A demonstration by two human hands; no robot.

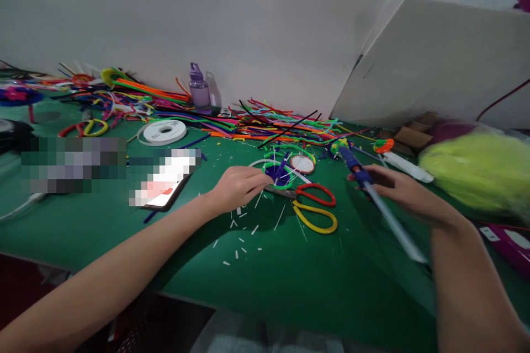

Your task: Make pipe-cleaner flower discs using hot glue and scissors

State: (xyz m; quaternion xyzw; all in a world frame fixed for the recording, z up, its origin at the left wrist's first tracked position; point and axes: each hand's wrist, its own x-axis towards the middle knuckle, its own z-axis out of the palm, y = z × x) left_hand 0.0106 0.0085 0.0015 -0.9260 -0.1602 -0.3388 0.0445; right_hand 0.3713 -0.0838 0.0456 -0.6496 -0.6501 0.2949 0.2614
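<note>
My left hand [242,187] is closed in a pinch at the near-left rim of a small round pipe-cleaner piece [284,176], blue inside with a bright green edge. A blue strip stands up from its middle. Just in front of that piece lie scissors [317,218] with one red and one yellow handle, their blades partly hidden by my left hand. To the right, my right hand [395,190] is wrapped round a blue hot glue gun [356,168]. A long translucent glue stick [395,226] sticks out of its back toward me. The gun's nozzle is hard to make out.
Many coloured pipe cleaners [165,94] lie along the back panel, near a purple bottle [200,88]. A ribbon roll [165,132] and a phone [165,182] are at left. White scraps [242,240] litter the green table. A yellow-green bundle [476,171] is at right.
</note>
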